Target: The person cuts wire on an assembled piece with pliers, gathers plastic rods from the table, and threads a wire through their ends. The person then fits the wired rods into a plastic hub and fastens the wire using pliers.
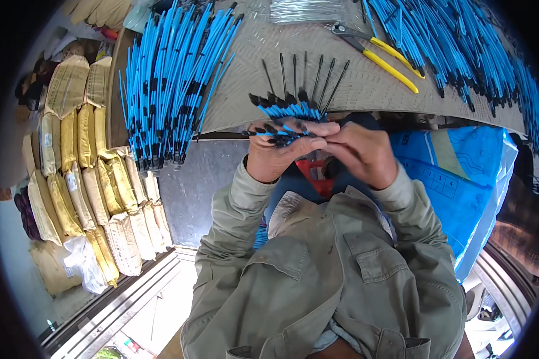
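My left hand [272, 158] is wrapped round a bundle of thin blue sticks with black ends [290, 110], held in front of my chest at the table's near edge. Several thin black stems fan out from its far side. My right hand [370, 154] is closed, its thumb and fingers pressed together against the left fingertips at the bundle's right side. Whatever it pinches is hidden. Beyond the hands, to the right, yellow-handled pliers [390, 69] lie on the table.
The table has a patterned grey-beige cover [239, 78]. Piles of similar blue sticks lie at its left [176, 72] and right [455, 48]. Clear thin strips [308, 11] lie at the back. Stacked yellow and beige sacks [90, 161] stand left; a blue printed sack [443, 185] is at right.
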`<state>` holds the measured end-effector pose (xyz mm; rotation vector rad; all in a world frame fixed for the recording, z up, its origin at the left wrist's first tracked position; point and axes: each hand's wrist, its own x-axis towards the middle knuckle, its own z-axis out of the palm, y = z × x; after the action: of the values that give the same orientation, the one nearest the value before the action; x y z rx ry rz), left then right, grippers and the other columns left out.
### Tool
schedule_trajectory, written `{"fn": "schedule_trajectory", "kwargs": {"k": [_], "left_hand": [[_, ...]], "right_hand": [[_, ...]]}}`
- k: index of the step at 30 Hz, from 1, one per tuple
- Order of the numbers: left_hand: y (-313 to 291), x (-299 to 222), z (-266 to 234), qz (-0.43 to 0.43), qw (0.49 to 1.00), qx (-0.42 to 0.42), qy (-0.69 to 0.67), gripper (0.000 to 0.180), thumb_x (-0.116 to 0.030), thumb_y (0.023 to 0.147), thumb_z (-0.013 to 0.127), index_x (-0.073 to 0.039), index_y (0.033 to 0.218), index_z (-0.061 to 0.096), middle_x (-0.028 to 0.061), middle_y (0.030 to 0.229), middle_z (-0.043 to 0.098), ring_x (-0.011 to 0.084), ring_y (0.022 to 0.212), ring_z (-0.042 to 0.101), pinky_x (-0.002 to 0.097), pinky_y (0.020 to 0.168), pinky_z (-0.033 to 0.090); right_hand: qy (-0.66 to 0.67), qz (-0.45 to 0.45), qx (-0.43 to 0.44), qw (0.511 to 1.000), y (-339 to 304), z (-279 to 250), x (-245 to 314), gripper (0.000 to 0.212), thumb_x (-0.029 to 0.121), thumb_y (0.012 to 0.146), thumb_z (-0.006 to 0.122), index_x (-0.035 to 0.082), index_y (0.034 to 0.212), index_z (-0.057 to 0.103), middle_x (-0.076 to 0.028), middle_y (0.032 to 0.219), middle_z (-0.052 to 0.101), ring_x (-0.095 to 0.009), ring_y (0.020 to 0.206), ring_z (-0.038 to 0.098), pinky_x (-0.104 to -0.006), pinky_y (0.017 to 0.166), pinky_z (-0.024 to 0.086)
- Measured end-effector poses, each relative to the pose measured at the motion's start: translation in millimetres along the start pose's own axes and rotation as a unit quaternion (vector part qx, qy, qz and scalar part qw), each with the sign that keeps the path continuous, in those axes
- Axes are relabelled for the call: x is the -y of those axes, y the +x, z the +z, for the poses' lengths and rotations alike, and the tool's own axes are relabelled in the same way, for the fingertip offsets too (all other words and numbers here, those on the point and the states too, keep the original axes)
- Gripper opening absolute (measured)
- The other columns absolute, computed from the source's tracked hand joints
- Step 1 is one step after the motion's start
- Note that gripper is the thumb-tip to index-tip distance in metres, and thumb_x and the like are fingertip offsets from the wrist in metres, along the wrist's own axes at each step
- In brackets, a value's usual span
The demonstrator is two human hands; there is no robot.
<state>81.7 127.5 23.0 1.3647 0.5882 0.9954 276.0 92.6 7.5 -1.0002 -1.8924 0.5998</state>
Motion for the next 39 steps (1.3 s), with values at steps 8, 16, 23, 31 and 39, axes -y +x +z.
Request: {"fn": "schedule_trajectory", "kwargs": {"k": [8,16,23,31,39], "left_hand": [[-2,-7,0,-0.018,0.994,0.035,0.098,0.02,0.002,0.077,0.065,0.006,0.097,0.064,0.0137,0.098,0.066,0.0196,0.092,0.063,0.0313,0.082,0.05],[-5,-5,-5,0.018,0.992,0.071,0.106,0.022,0.001,0.077,0.065,0.004,0.099,0.064,0.0125,0.097,0.067,0.0212,0.093,0.063,0.0309,0.084,0.049],[-12,0,7,-0.119,0.981,0.026,-0.153,0.026,0.004,0.077,0.062,0.002,0.103,0.063,0.0149,0.106,0.063,0.0233,0.096,0.062,0.0335,0.083,0.05],[1,-5,4,0.057,0.989,0.057,0.124,0.024,0.001,0.076,0.063,0.001,0.1,0.064,0.0177,0.099,0.065,0.0242,0.096,0.063,0.0334,0.084,0.049],[3,-11,4,0.027,0.993,0.047,0.104,0.022,0.0,0.076,0.065,0.003,0.098,0.064,0.0177,0.099,0.065,0.0248,0.095,0.063,0.0325,0.083,0.049]], "right_hand": [[-0.144,-0.093,0.127,0.977,57,-19,-36,0.046,0.011,0.084,0.053,0.007,0.129,0.044,-0.013,0.132,0.044,-0.029,0.124,0.041,-0.0388,0.103,0.032],[-0.19,-0.205,0.296,0.913,81,2,-44,0.053,0.019,0.084,0.051,0.013,0.135,0.037,-0.006,0.143,0.032,-0.025,0.134,0.025,-0.0411,0.11,0.021],[-0.093,-0.164,0.301,0.935,90,0,-55,0.05,0.026,0.088,0.048,0.012,0.135,0.037,-0.006,0.142,0.034,-0.024,0.133,0.027,-0.0418,0.109,0.022],[-0.195,-0.178,0.248,0.932,86,-8,-53,0.046,0.032,0.091,0.043,0.01,0.131,0.041,-0.006,0.138,0.038,-0.024,0.132,0.031,-0.0415,0.109,0.023],[-0.319,-0.212,0.219,0.897,99,-18,-53,0.046,0.023,0.084,0.045,0.01,0.128,0.045,-0.008,0.136,0.042,-0.022,0.129,0.035,-0.0398,0.109,0.025]]}}
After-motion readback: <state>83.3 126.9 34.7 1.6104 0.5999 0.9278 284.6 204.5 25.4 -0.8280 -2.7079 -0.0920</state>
